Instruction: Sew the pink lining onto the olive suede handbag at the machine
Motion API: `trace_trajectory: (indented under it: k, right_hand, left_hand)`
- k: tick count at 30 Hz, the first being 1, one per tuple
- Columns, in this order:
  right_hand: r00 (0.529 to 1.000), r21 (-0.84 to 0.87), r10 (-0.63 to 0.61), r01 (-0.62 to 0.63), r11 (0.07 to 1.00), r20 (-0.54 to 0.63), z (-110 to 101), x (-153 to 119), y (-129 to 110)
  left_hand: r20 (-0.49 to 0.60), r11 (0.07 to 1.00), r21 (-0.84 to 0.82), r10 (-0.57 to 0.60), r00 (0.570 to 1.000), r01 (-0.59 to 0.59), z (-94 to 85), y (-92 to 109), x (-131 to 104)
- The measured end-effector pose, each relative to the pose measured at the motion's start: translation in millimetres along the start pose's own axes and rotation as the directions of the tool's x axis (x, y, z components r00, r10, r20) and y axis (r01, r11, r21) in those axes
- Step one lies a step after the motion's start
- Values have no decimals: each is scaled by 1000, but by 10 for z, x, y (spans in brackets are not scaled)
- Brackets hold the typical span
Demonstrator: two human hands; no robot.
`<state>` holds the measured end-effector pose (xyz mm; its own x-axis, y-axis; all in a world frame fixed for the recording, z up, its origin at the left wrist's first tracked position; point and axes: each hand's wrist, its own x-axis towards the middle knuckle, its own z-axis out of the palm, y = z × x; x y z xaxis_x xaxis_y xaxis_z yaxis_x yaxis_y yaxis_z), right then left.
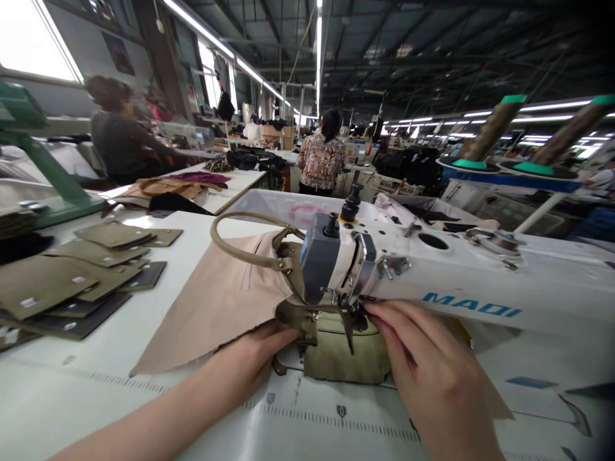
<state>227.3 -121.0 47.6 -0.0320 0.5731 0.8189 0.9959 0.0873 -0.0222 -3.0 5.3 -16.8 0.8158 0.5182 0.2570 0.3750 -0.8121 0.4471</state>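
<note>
Bag (225,294) sits mid-frame under the sewing machine (432,275). Left hand (262,349) presses it flat, right hand (423,371) pinches near the needle (346,326), so fingers could easily get stitched if it slips

The white table (144,397) bears a printed ruler strip along its near edge. On it lie a beige fabric panel (211,307) with a looped handle, a stack of olive and dark grey cut pieces (72,282) at the left, and a white sewing machine (432,275). An olive piece (346,358) lies under the machine head.
</note>
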Motion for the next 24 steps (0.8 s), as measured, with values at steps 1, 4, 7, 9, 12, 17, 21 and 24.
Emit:
trace_trajectory:
  k: [1, 4, 7, 9, 12, 17, 21, 24]
  right_hand:
    - [997, -43, -22, 19, 999, -73, 10, -70, -56]
    - [984, -39, -140, 136, 990, -112, 192, -366, -236]
    - [945, -20, -91, 102, 995, 314, 516, -636, -263]
    - [899, -73, -7, 43, 996, 439, 705, -723, -193]
    - [870, -17, 86, -89, 996, 485, 828, -728, -84]
    - [843, 89, 141, -217, 972, 520, 737, -635, -89]
    - [847, 137, 130, -232, 963, 516, 691, -619, -108]
    - [858, 161, 141, -250, 955, 494, 692, -636, -102]
  left_hand:
    - [6, 1000, -20, 23, 1000, -23, -8, 7, -7]
    - [42, 994, -76, 87, 995, -83, -43, 16, -13]
    - [32, 983, -107, 151, 988, -146, -71, -8, 8]
    - [16, 974, -113, 202, 979, -199, -84, -29, 28]
    - [53, 962, -41, 271, 961, -269, -103, -47, 43]
    - [195, 878, 195, 402, 894, -438, -85, -86, -4]
    - [266, 824, 270, 433, 861, -498, -37, -150, -62]
    - [291, 808, 294, 434, 853, -511, -40, -168, -76]
